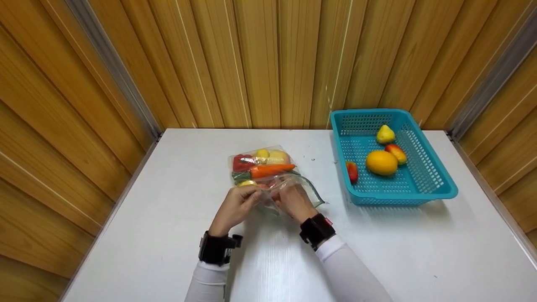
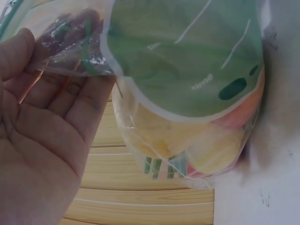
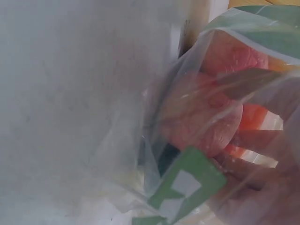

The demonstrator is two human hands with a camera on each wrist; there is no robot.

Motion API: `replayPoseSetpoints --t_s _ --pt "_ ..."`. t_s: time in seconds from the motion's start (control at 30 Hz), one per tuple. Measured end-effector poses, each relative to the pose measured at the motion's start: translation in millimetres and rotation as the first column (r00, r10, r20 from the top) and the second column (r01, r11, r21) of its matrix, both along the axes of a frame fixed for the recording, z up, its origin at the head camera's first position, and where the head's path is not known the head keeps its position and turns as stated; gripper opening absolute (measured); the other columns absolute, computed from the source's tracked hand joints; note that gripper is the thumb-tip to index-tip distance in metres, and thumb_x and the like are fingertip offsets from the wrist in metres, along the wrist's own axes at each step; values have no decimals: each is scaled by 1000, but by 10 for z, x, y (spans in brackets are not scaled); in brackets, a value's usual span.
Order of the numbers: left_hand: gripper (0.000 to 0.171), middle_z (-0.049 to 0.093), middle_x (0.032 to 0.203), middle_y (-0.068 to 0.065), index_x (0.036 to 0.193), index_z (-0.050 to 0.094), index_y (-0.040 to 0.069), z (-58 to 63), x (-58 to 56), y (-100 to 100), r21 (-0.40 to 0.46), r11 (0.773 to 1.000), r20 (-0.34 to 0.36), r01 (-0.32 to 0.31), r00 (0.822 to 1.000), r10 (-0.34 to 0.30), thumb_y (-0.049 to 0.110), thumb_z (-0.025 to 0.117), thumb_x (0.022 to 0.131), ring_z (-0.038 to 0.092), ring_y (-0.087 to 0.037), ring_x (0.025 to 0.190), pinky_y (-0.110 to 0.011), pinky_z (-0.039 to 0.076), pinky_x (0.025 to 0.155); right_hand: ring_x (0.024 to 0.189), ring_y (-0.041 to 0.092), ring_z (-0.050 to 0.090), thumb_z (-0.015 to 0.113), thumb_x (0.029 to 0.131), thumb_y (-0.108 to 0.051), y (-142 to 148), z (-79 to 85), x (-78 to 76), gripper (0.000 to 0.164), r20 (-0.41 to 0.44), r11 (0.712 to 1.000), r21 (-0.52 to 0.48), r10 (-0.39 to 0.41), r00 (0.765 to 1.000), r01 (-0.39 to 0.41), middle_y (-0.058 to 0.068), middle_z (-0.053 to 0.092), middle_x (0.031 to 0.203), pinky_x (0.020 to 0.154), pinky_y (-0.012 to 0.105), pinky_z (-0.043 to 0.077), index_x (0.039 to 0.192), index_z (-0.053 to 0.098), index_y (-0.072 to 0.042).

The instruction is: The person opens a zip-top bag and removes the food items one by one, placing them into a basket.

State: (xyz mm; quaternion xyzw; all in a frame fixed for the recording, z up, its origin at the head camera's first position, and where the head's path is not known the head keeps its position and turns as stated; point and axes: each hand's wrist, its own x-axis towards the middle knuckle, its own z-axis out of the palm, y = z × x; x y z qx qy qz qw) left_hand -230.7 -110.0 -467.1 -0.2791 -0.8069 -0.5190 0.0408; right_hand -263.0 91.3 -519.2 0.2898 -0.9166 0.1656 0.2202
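A clear plastic bag with green print (image 2: 187, 61) lies on the table, bulging with produce. Through it in the head view show a red pepper (image 1: 243, 162), a carrot (image 1: 272, 170) and a yellow fruit (image 1: 262, 153). My left hand (image 1: 239, 203) pinches the bag's near edge between thumb and fingers. Inside the bag's mouth is my right hand (image 1: 295, 201), seen through the film. Its fingers curl about a pinkish round fruit (image 3: 201, 117) in the right wrist view, where another reddish round one sits behind.
A turquoise basket (image 1: 402, 196) stands to the right on the white table (image 1: 168, 235). It holds a yellow pear (image 1: 385, 135), an orange-yellow oval fruit (image 1: 381, 162) and red-and-yellow fruits (image 1: 352, 172). Wood-patterned panels (image 1: 256, 63) rise behind the table.
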Motion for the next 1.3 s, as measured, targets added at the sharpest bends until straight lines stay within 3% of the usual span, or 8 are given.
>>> replayPoseSetpoints --t_s 0.13,0.3,0.57,0.67,0.8,0.87,1.17,1.3 --pt "20 76 116 -10 111 78 2 -10 -2 -13 4 1000 -11 1 1000 -1 12 63 102 69 -25 111 -34 56 94 72 21 59 78 74 0 -6 -9 4 31 5 1000 -25 -8 1000 8 -1 54 67 64 32 47 60 54 -14" --pt "20 77 111 -8 110 79 5 -23 -6 -22 -6 1000 -33 -11 999 11 14 63 102 70 -24 106 -35 56 92 57 12 42 75 88 -9 -4 10 26 44 87 994 -108 -4 996 13 -9 32 62 52 25 33 58 44 -15" --pt "20 77 109 -6 113 78 4 -18 4 -20 0 1000 -4 -9 1000 9 13 63 102 69 -17 101 -30 56 88 58 10 38 69 98 -21 54 76 76 43 313 993 -116 10 950 28 -10 29 60 55 25 28 63 45 -16" --pt "21 77 110 -8 113 78 3 -14 4 -15 -5 1000 -12 -11 1000 11 12 63 102 69 -18 103 -31 56 90 61 12 46 68 100 -26 101 110 109 25 382 990 -133 14 924 40 -8 43 64 57 27 38 79 58 -16" --pt "20 77 109 -9 113 77 2 -11 8 -10 -11 1000 -1 -14 1000 13 12 63 102 69 -19 101 -31 56 88 80 24 67 71 99 -34 184 133 185 36 351 984 -177 75 933 -13 6 69 89 73 40 57 121 67 -6" --pt "20 77 107 -9 112 78 3 -14 7 -9 -9 1000 9 -12 1000 12 12 63 103 69 -18 99 -30 56 86 87 28 69 73 97 -32 219 148 226 43 310 980 -194 106 945 -46 13 72 99 77 43 59 127 65 -2" --pt "20 71 85 -1 90 76 8 -32 -14 -3 -15 1000 -27 -22 999 22 14 63 103 59 -11 80 -25 48 73 93 28 64 80 76 -11 412 348 439 43 264 971 -234 120 957 -57 17 68 113 79 43 57 115 67 3" --pt "22 71 85 0 88 75 9 -20 -18 -5 -29 999 -36 -27 999 26 17 62 104 59 -11 80 -25 47 72 96 26 63 77 77 -10 519 456 507 44 272 961 -269 145 951 -69 13 68 116 83 42 57 119 67 1"
